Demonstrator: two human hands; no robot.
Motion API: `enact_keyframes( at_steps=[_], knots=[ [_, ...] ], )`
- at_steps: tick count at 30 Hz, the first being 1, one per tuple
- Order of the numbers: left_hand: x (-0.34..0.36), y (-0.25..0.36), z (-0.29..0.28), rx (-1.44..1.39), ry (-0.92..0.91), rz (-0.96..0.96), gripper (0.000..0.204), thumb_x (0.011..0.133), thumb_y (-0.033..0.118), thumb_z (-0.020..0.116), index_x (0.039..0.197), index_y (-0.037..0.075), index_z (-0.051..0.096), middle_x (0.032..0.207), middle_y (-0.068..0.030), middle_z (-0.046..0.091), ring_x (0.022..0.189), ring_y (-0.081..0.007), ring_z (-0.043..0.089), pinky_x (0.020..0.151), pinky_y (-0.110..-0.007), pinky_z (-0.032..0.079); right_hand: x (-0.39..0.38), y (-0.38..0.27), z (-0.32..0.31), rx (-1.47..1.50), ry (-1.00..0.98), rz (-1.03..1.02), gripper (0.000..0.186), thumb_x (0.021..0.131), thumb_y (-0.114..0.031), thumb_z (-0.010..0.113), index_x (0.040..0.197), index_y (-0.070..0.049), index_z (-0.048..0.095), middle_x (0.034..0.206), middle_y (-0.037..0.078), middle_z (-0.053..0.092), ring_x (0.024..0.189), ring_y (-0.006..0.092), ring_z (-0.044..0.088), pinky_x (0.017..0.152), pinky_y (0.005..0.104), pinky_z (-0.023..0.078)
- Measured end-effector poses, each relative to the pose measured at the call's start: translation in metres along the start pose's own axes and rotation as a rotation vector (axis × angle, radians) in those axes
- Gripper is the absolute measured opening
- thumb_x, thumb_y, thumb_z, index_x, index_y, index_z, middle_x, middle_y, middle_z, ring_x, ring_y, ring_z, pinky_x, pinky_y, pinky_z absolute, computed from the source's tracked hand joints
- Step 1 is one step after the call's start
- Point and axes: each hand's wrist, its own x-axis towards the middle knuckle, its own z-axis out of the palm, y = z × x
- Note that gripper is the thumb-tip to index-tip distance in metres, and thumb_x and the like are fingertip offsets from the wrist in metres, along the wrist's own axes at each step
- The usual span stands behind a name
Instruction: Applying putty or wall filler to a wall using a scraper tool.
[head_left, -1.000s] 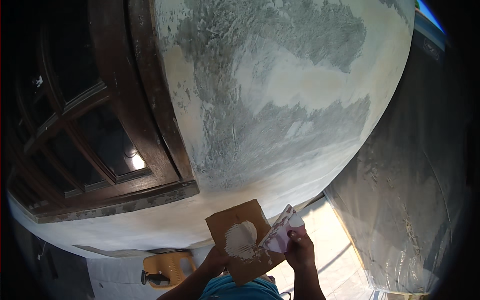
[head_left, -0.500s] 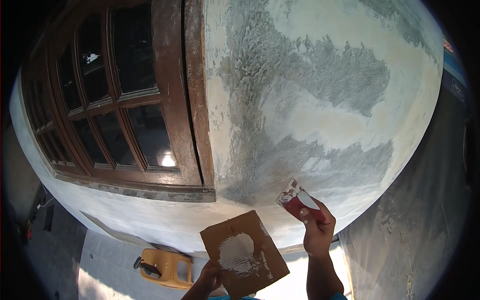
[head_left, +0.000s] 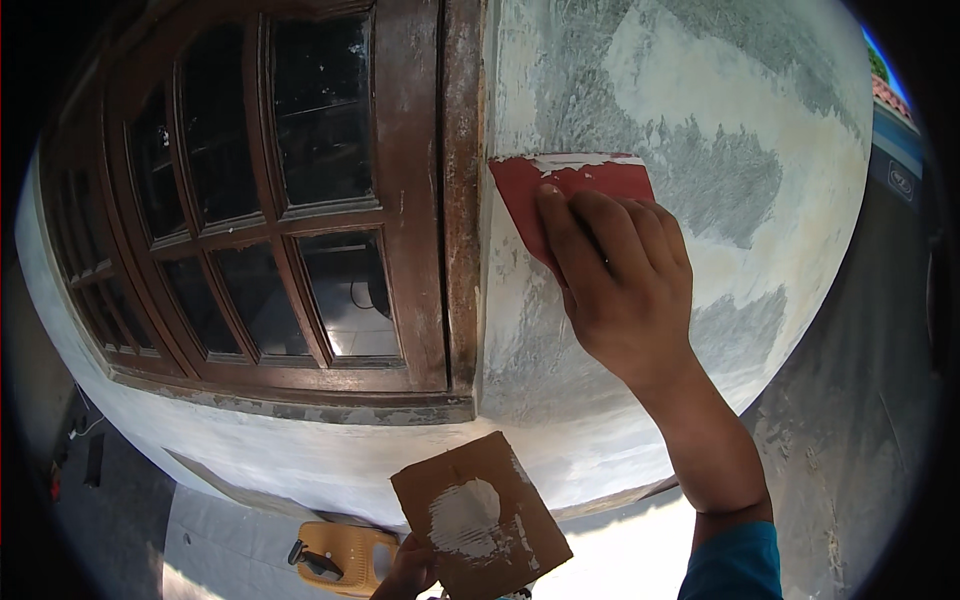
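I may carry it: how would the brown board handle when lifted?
Probably fairly stiff: the brown board looks flat though held by one edge. Likely light, since it looks thin. Its ridged white paste could feel slippery.

Soft daylight falls on the wall [head_left: 720, 110] before me, and my right hand [head_left: 625, 275] looks sharp; sunlit floor [head_left: 635, 550] burns out white, a window pane [head_left: 350, 290] glares, edges bow into black.

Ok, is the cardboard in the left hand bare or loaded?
Loaded: the cardboard bears a pale, ridged patch of paste, with smears to its right.
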Motion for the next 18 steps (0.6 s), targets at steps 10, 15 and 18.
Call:
enact_keyframes(
  at_steps=[10, 15, 18],
  knots=[
    [-0.002, 0.029, -0.045, 0.013, 0.043, -0.125, 0.072, 0.066, -0.008, 0.050, 0.138, -0.003, 0.048, 0.132, -0.0190, 0.059, 0.124, -0.0370, 0.057, 0.107, -0.050, 0.046, -0.068, -0.065, 0.012, 0.073, -0.249, 0.111, 0.050, 0.073, -0.003, 0.068, 0.123, 0.000, 0.067, 0.113, 0.010, 0.064, 0.097, 0.0235, 0.060, 0.090, 0.0395, 0.051],
    [0.001, 0.036, -0.051, 0.026, -0.032, -0.077, 0.065, 0.071, -0.006, 0.053, 0.137, -0.003, 0.049, 0.130, -0.0182, 0.060, 0.122, -0.0367, 0.058, 0.105, -0.049, 0.048, -0.029, -0.059, -0.005, 0.101, -0.184, 0.217, 0.050, 0.071, 0.004, 0.067, 0.121, -0.001, 0.069, 0.110, 0.010, 0.065, 0.095, 0.0255, 0.059, 0.085, 0.0346, 0.050],
    [0.007, 0.028, -0.048, 0.072, -0.038, -0.096, 0.065, 0.070, -0.006, 0.053, 0.135, -0.003, 0.050, 0.128, -0.0179, 0.061, 0.119, -0.0366, 0.059, 0.103, -0.049, 0.049, 0.000, -0.028, 0.001, -0.111, -0.104, 0.110, 0.048, 0.079, -0.006, 0.060, 0.126, 0.004, 0.062, 0.116, 0.013, 0.059, 0.100, 0.0251, 0.056, 0.089, 0.0377, 0.049]
  ],
)
